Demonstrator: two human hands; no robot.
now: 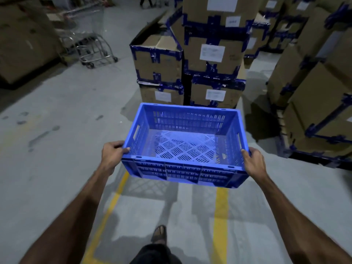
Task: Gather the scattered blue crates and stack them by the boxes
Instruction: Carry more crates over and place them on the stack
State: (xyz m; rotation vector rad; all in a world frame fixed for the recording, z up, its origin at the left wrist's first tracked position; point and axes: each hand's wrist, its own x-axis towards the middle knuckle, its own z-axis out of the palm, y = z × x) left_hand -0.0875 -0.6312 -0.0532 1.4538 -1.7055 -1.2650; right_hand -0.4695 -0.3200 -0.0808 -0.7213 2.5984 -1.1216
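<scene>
An empty blue slotted crate [185, 169] hangs level in the air in front of me, above the grey floor. My left hand [111, 156] grips its left rim near the front corner, thumb hooked over the edge. My right hand [254, 162] grips the right rim at the front corner. Just beyond the crate stands a stack of cardboard boxes [211, 52] sealed with blue tape and bearing white labels.
More taped boxes [314, 103] line the right side. A metal shopping cart [91, 44] stands at the back left beside large cartons [22, 40]. Yellow floor lines [220, 216] run under me, and my sandalled foot [159, 234] shows below. A person's legs [145, 1] appear far back.
</scene>
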